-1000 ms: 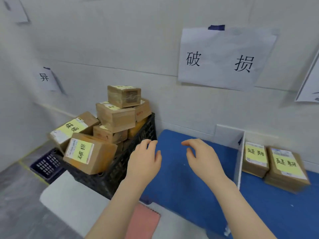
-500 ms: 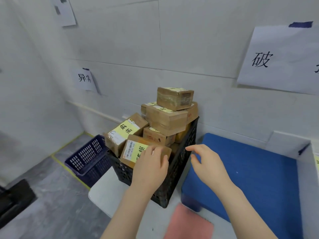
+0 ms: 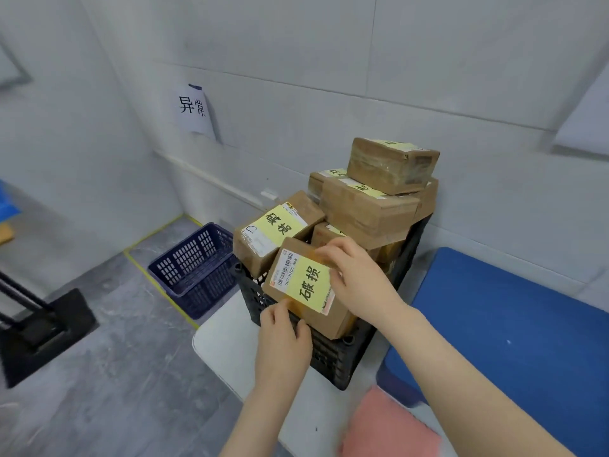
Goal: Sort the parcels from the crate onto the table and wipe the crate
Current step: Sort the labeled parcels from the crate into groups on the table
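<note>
Tabletop crate (image 3: 333, 361): left hand (image 3: 283, 341), right hand (image 3: 357, 282) grip parcel (image 3: 306, 285).

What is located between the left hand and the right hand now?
In the head view, a yellow-labelled parcel lies between the left hand and right hand, both gripping it.

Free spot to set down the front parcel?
The blue mat right of the black crate is bare across what shows: best spot. Left of the crate, the white table has a narrow bare strip. Crowded: the crate, piled above its rim with parcels; a pink cloth lies on the near table.
</note>
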`<action>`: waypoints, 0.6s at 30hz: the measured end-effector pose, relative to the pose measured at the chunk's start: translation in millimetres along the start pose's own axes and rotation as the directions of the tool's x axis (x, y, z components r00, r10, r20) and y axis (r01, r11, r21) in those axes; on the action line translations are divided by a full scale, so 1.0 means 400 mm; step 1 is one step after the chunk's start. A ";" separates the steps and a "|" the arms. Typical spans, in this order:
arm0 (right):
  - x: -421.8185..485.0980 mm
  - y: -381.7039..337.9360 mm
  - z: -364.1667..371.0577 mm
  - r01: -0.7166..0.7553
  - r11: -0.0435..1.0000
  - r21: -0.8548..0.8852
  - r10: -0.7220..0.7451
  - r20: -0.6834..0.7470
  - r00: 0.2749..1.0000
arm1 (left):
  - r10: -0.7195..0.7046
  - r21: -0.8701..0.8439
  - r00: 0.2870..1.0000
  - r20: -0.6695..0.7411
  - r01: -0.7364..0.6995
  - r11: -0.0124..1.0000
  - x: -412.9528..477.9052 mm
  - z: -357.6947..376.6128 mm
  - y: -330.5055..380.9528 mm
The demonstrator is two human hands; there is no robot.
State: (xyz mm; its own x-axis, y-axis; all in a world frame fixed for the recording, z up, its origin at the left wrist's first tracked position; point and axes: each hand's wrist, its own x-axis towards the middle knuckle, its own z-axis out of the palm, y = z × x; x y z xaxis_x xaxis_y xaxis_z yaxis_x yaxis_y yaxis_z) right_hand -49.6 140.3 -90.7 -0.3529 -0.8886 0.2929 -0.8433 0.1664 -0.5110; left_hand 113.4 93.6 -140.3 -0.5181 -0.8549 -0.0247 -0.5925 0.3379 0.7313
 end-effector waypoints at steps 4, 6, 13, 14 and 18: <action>0.082 0.024 0.039 0.185 0.958 -0.219 -0.120 0.280 0.952 | -0.003 -0.020 1.000 0.014 0.004 1.000 0.025 0.006 -0.021; 0.099 0.048 0.040 0.192 0.962 -0.194 -0.117 0.345 0.931 | -0.009 -0.053 1.000 0.029 0.010 0.999 0.035 0.011 -0.022; 0.093 0.090 0.031 0.113 0.992 -0.059 -0.089 0.313 0.946 | -0.086 -0.037 0.996 -0.028 0.085 0.996 0.043 0.053 -0.014; 0.090 0.090 0.029 0.102 0.994 -0.039 -0.085 0.301 0.950 | -0.089 -0.074 0.996 -0.018 0.087 0.993 0.044 0.059 -0.010; 0.082 0.087 0.026 0.077 0.997 0.014 -0.078 0.243 0.967 | -0.034 -0.162 0.997 -0.065 0.023 0.987 0.038 0.078 0.013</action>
State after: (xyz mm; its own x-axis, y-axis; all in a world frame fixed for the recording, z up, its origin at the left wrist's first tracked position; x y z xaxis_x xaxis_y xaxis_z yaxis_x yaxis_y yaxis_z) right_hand -86.4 112.8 -107.2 -0.1770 -0.9761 0.1263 -0.8623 0.0919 -0.4981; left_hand 83.3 94.4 -158.2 -0.4567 -0.8896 -0.0054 -0.4968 0.2500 0.8311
